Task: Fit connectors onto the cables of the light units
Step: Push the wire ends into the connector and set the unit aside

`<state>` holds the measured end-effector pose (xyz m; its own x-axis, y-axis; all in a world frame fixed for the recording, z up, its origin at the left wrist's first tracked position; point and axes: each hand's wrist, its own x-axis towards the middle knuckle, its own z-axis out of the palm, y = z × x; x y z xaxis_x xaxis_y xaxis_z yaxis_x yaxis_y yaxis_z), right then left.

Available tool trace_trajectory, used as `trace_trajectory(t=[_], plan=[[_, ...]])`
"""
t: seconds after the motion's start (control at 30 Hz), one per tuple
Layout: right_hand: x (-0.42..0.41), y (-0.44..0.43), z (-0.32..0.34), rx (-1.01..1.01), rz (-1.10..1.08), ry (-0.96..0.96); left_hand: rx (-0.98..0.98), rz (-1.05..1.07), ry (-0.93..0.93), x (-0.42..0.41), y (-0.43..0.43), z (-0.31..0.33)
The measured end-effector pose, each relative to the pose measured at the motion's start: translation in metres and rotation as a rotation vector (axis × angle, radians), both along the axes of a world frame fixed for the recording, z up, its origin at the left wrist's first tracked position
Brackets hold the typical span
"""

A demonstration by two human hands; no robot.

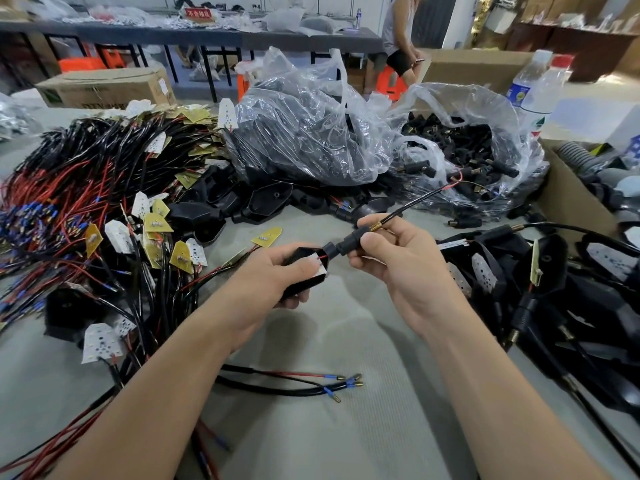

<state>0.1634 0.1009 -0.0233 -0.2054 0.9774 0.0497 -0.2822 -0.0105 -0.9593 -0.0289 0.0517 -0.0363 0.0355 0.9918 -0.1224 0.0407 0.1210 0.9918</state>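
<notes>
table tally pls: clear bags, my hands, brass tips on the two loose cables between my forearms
clear bags: 2
hands: 2
brass tips: 4
total: 8

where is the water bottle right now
In the head view the water bottle stands at the upper right, just behind the open plastic bag of black connectors and the far corner of the cardboard box.
</notes>
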Motion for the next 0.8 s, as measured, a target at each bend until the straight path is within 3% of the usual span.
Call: trace_trajectory(t=[0.37, 0.8], plan=[[0.011, 0.005, 0.000, -0.110, 0.208, 0.157, 0.084, -0.120, 0.050, 0.002, -0.003, 0.003], [0.012, 0.002, 0.002, -0.074, 0.210, 0.170, 0.154, -0.115, 0.108, 0.003, -0.006, 0.008]])
